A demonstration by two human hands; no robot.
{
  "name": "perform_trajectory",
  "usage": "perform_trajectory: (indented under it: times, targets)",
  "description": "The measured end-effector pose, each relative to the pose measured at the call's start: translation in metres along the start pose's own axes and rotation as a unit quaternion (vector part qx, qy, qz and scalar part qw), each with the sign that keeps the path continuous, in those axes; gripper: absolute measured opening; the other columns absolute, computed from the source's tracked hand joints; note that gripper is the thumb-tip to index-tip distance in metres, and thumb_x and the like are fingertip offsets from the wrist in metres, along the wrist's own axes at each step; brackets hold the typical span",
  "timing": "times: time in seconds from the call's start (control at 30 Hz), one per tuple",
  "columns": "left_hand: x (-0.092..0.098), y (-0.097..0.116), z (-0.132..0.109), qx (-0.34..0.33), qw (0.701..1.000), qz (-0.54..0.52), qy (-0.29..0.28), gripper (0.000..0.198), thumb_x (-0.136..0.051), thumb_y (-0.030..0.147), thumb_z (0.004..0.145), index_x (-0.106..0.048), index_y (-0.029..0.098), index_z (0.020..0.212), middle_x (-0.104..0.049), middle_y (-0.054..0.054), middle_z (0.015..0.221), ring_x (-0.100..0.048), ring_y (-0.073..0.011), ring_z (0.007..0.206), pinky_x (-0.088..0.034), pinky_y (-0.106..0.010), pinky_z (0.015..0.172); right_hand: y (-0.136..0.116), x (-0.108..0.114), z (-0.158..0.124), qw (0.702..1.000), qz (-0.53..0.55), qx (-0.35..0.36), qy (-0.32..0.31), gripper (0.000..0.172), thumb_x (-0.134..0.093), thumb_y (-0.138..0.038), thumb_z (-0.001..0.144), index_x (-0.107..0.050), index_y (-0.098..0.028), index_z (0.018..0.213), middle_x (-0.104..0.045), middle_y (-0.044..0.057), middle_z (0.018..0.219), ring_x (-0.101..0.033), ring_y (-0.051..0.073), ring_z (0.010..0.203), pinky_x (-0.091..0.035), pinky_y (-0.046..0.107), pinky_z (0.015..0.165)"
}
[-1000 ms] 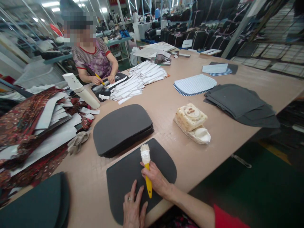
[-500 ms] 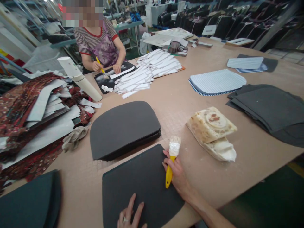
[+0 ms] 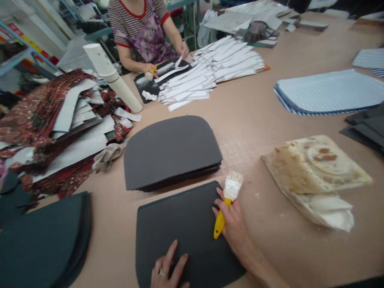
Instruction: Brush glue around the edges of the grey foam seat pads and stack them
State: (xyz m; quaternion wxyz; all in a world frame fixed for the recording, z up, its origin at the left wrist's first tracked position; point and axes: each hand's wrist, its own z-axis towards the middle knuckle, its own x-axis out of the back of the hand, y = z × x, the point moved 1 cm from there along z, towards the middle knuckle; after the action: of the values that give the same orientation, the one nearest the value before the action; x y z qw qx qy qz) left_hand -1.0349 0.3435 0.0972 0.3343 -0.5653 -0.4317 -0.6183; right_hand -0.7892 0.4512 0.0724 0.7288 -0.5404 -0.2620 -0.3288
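Flat on the table in front of me lies a dark grey panel (image 3: 180,224) with rounded corners. My left hand (image 3: 169,268) rests on its near part, fingers spread, a ring on one finger. At the panel's right edge my right hand (image 3: 232,224) holds a paintbrush (image 3: 223,216) with a yellow handle; its bristles are coated white and point away from me. The fingertips of that hand touch the panel's edge. Just beyond is a stack of similar grey panels (image 3: 174,154). To the right sits a cut-open plastic container (image 3: 318,168) with white paste at its mouth.
Across the table a co-worker (image 3: 144,36) handles a brush and white strips beside a heap of strips (image 3: 210,76). Patterned fabric pieces (image 3: 45,116), a white tube (image 3: 114,78) and a glove (image 3: 108,156) lie left. More dark panels (image 3: 45,240) sit near left; striped pieces (image 3: 324,92) lie right.
The view has tilted down and closer. My hands stay on the panel, the brush still in my right hand. The co-worker's far hand has lifted a white strip.
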Motion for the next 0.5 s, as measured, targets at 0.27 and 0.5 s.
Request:
perform_trajectory:
  times: [0.27,0.5]
  targets:
    - [0.044,0.022,0.015,0.038,0.993,-0.041,-0.104,0.049,-0.061,0.018,0.073,-0.053,0.027,0.12,-0.05,-0.013,0.134,-0.059,-0.0227,0.091,-0.057,-0.038,0.073,0.0,0.001,-0.006,0.993,-0.04,0.108,0.024,0.012,-0.049,-0.027,0.09,-0.054,-0.018,0.096,-0.057,0.017,0.123,-0.057,0.03,0.102,-0.044,0.042,0.08]
    - [0.054,0.017,0.04,0.125,0.978,-0.139,-0.089,0.044,-0.042,0.012,0.084,-0.046,0.021,0.126,-0.045,-0.008,0.14,-0.044,-0.0243,0.125,-0.048,-0.044,0.097,0.003,-0.001,-0.009,0.987,-0.073,0.144,0.01,0.023,-0.042,-0.037,0.093,-0.053,-0.017,0.093,-0.056,0.018,0.123,-0.051,0.032,0.115,-0.044,0.044,0.086]
